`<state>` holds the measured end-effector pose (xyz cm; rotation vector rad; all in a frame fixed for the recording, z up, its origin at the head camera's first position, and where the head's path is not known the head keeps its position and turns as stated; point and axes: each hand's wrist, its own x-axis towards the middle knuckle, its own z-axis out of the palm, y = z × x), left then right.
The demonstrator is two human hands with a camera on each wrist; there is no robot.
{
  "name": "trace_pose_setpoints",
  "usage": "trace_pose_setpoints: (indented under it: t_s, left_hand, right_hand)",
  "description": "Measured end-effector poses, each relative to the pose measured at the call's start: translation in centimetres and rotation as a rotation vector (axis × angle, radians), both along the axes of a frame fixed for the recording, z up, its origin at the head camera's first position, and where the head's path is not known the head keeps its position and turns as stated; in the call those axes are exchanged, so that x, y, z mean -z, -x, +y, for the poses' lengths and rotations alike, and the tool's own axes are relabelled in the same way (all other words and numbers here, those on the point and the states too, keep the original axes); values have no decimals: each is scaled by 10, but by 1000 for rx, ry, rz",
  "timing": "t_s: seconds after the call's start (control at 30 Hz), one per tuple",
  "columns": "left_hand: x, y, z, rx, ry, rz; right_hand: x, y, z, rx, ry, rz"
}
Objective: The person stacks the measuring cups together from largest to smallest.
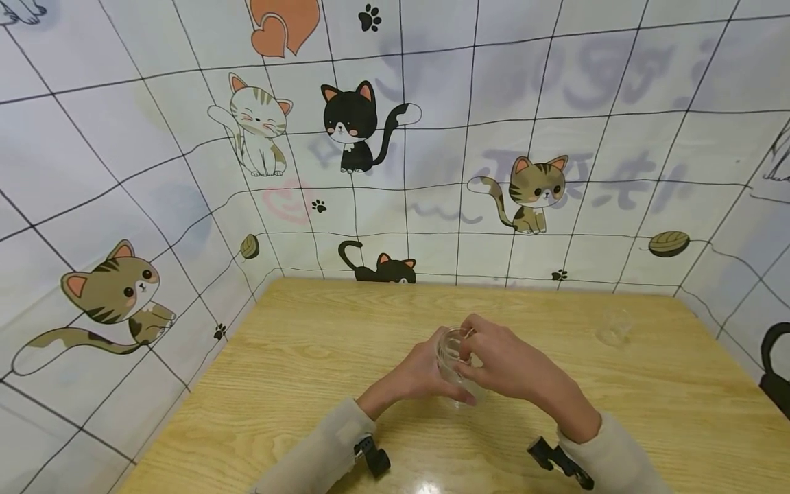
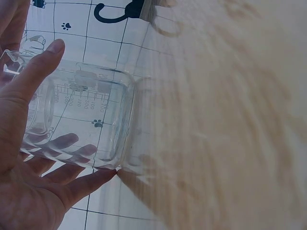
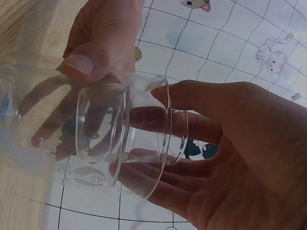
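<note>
My left hand (image 1: pixel 426 370) holds a clear glass beaker (image 2: pixel 108 120) with printed graduations, its base on or just above the table. Thumb and fingers wrap its sides in the left wrist view. Inside the mouth sits a smaller clear glass beaker (image 3: pixel 103 129); nested rims overlap, so the number of pieces is hard to tell. My right hand (image 1: pixel 506 360) reaches over the mouth, fingers bent in at the rim and pinching the inner glass. Some right fingertips (image 3: pixel 146 117) show through the glass in the right wrist view.
Another small clear glass vessel (image 1: pixel 614 329) stands on the wooden table (image 1: pixel 321 336) toward the back right. Cat-patterned, grid-lined sheeting (image 1: pixel 432 158) rises behind and beside the table. A black object (image 1: pixel 774 370) shows at the right edge. Black straps (image 1: pixel 373 456) hang at both wrists.
</note>
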<state>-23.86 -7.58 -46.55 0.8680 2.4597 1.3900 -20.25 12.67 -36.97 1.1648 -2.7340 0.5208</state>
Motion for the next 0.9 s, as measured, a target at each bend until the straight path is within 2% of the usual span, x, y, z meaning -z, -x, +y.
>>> trace_pose_setpoints:
  t_s: [0.37, 0.9]
  left_hand:
    - [-3, 3, 2, -20, 12, 19]
    - [0, 2, 0, 6, -7, 6]
  right_hand:
    - [-6, 2, 3, -23, -8, -32]
    - [-4, -1, 0, -32, -39, -80]
